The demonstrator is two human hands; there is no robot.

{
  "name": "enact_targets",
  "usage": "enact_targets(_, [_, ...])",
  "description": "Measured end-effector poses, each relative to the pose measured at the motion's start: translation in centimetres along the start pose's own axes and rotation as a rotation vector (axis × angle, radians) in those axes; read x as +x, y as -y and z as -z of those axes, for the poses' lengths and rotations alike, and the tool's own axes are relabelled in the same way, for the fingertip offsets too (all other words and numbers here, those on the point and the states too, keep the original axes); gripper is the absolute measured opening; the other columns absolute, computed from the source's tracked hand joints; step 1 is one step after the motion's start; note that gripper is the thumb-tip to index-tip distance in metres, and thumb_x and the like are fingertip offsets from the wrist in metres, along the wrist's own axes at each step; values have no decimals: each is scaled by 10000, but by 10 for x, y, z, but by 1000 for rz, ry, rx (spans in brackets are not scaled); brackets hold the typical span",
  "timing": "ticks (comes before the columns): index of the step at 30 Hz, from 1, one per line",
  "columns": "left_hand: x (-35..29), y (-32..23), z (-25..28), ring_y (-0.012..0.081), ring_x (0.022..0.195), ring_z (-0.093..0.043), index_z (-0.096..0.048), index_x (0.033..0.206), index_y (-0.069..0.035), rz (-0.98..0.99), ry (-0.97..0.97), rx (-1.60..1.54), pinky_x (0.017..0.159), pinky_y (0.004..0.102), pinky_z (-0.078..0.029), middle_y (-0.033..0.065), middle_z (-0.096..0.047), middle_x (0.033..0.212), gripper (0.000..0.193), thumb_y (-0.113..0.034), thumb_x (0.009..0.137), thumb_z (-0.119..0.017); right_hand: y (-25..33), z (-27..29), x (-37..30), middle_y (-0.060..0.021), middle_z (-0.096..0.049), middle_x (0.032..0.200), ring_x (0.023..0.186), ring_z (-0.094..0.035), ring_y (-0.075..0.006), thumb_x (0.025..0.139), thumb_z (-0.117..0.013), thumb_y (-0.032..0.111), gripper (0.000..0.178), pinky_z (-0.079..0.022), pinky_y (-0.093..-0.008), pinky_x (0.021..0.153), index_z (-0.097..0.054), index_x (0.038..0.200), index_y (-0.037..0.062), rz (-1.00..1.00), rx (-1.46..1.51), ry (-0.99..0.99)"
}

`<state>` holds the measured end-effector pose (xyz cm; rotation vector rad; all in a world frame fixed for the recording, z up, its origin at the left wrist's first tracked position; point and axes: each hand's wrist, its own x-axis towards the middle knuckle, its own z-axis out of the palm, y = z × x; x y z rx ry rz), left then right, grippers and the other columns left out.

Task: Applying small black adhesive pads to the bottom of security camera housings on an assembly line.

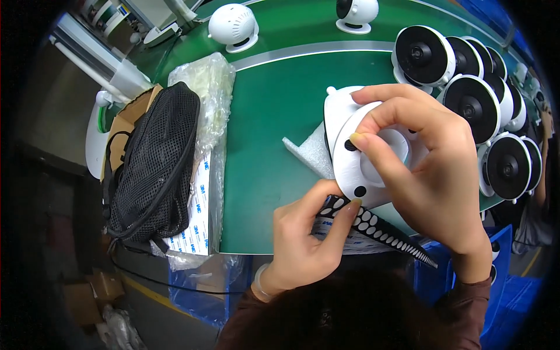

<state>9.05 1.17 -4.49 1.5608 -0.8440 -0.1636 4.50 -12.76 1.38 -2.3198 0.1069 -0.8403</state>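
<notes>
A white round camera (343, 111) is held bottom-side toward me, its ring-shaped base (345, 166) uppermost. My right hand (434, 154) is closed around it, thumb tip at one black round pad (350, 145) and fingers over the far rim. Another black pad (360, 191) sits on the near part of the ring. Just below, my left hand (306, 239) pinches a black strip (388, 232) with rows of white round spots, close to the base's near edge. Beneath the camera, a white foam piece (309, 153) lies partly hidden on the green table.
Several white cameras with black round fronts (469, 109) crowd the right side. Two more cameras (233, 26) stand at the back. At left, a black mesh bag (154, 166) lies beside plastic-wrapped sheets (201, 198). Blue bins (501, 251) sit below the table's right edge.
</notes>
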Motion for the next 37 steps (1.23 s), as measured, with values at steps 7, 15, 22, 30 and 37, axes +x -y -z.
enact_targets(7, [3,-3,1,133,581,-597,-572,862,7,-24,9,10,524,229,-421,96,-615,673,107,27,761,-604,-3,2,4,-124,-617,887,807,-597,-154,686,-619,-35,127,-456,-249,727,-559,796,-20,49,-68,8])
enact_targets(15, [3,-8,13,65,667,-533,-566,820,29,127,100,75,616,192,-405,33,-608,701,57,14,773,-595,-25,25,67,-44,-595,596,548,-556,-100,722,-710,189,236,-424,-220,498,-654,775,-34,-31,130,712])
enact_targets(22, [-3,9,39,108,725,-619,-626,875,12,302,329,-76,673,221,-471,84,-664,799,97,-1,783,-596,-98,25,201,-55,-571,583,491,-467,-106,748,-636,232,250,-368,-254,466,-655,706,-14,-289,-95,288])
enact_targets(30, [-5,8,44,149,674,-625,-612,849,35,278,406,-132,610,244,-477,108,-650,766,69,26,783,-597,-205,-77,219,-76,-592,876,753,-605,-299,645,-628,85,89,-481,-418,695,-662,723,113,213,-846,-138])
enact_targets(37, [-2,15,47,185,736,-658,-642,901,-48,270,503,-144,693,265,-506,104,-663,809,136,-23,767,-644,-258,-64,202,-118,-635,918,805,-619,-303,606,-565,-22,260,-491,-378,728,-685,806,92,-70,-792,158])
